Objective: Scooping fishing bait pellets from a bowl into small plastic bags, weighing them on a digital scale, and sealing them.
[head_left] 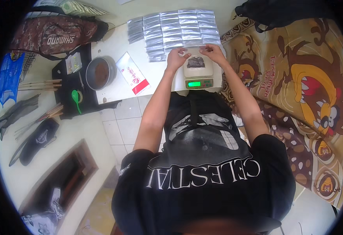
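A digital kitchen scale (198,83) with a lit green display stands near the table's front edge. On its pale platform lies a small clear plastic bag (196,62) with dark, loose material at its lower end. My left hand (178,59) pinches the left side of the bag's upper part, and my right hand (214,54) pinches the right side; the thin film between them is hard to make out. Just beyond my hands, flat silvery plastic packets (171,30) lie in overlapping columns on the white table (112,95).
Left of the scale are a printed plastic packet (133,73) and a round metal bowl (98,73) holding brown material. A green spoon (76,98) and small packets (73,63) lie on black cloth farther left. A patterned fabric (277,58) borders the right side.
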Demonstrator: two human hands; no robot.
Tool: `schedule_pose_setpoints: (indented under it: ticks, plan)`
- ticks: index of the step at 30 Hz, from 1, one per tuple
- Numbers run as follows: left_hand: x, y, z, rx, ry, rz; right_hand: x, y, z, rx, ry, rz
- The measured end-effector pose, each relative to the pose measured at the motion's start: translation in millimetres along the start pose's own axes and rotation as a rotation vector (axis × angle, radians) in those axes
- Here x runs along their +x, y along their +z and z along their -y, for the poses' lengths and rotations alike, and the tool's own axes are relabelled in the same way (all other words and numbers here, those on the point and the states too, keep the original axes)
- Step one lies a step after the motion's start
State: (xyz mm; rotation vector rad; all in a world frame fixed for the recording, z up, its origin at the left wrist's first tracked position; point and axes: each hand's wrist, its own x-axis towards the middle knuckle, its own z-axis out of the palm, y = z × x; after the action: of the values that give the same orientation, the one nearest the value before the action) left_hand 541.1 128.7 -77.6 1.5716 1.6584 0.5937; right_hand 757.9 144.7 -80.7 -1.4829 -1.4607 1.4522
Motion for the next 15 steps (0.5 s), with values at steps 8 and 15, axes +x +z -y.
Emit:
schedule_pose_setpoints:
  ticks: [8, 15]
  plan:
    - [-2.0, 1.8, -1.9, 0.006, 0.025, -0.018, 0.5, -1.4, 1.5, -0.077, 0.047, 0.016]
    - [-0.3, 4.7, -1.9, 0.017, 0.02, 0.004, 2.3, -2.3, -3.3, -0.065, 0.026, 0.016]
